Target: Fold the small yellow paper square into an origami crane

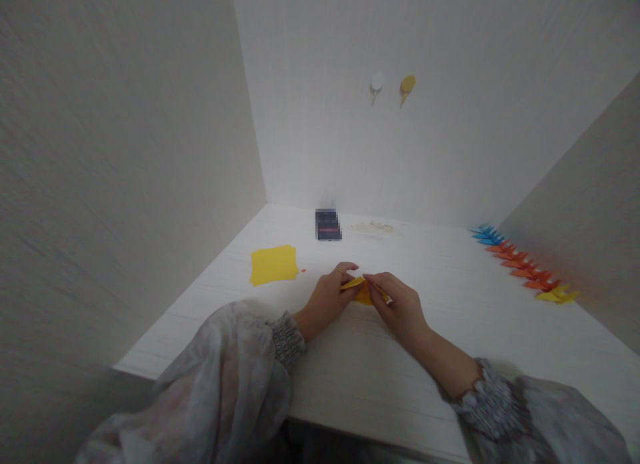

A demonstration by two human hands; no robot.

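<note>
A partly folded piece of yellow paper [364,295] is held between both hands over the middle of the white table. My left hand [330,296] is closed on its left side, with a ring on one finger. My right hand [399,305] pinches the paper's right side near the top, fingertips close to those of the left. Fingers cover much of the paper, so its exact folded shape is hard to make out. To the left of my hands lies a stack of flat yellow paper sheets [273,265].
A row of folded paper cranes in blue [487,235], orange [520,264] and yellow [557,295] runs along the right wall. A dark, pixelated object [328,225] lies near the back wall. A small orange scrap [303,271] sits beside the sheets. Two hooks [408,85] hang on the wall.
</note>
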